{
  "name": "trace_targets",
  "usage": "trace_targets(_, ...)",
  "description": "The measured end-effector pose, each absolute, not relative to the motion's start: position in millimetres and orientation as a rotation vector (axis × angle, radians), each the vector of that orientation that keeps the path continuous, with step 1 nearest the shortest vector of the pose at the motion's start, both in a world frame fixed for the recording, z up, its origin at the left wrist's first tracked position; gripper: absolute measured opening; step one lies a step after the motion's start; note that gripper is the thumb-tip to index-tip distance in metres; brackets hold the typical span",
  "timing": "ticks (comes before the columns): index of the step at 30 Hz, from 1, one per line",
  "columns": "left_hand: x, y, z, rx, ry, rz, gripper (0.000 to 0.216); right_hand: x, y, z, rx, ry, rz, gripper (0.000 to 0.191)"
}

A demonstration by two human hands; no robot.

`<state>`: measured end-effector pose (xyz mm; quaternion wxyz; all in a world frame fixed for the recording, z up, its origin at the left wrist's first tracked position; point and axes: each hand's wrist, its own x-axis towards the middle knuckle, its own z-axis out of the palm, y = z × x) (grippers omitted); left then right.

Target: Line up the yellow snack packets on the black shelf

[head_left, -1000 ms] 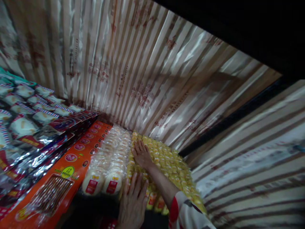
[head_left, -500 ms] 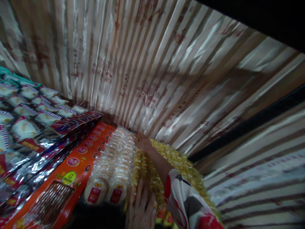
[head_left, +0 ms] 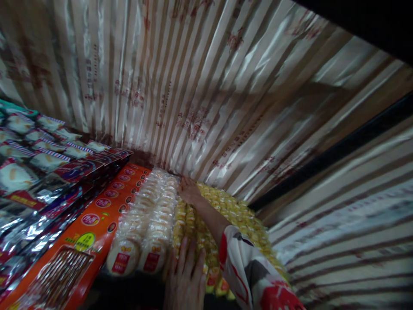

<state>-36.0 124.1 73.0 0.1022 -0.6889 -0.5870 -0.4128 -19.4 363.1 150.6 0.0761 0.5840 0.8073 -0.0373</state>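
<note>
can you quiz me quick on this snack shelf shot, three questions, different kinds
1. True or false: the right hand lies at the far end of the yellow snack packs, close to the striped backing.
2. Which lies directly left of the yellow packs? A) orange boxes B) pale round cracker packs C) silver foil bags
3. Fill in: the left hand rests flat on the ____ end of the yellow packs.

Key: 1 true; 2 B; 3 near
</note>
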Motion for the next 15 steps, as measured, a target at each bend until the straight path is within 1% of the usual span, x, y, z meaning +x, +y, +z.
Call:
trace_targets(2,-35.6,124.2,72.3,-2.022,-1.735,-1.242,0.042,-20.2,360.2,156.6,1.773,2.415,-0.141,0.065)
trace_targets(6,-35.4,124.1,72.4,-2.025,-1.720,-1.265,0.043,-13.1,353.6,165.6,1.981,2.410,-0.020,0.066)
trace_targets(8,-36.2,124.0,74.2,-2.030,-1.718,-1.256,0.042,-5.6,350.6,164.2,2.040,2.339,-0.018,0.065)
trace_targets(15,-39.0,122.9,83.3,-2.037,-1.711,-1.250,0.040,4.4,347.1,150.1,1.965,2.336,-0.102,0.066)
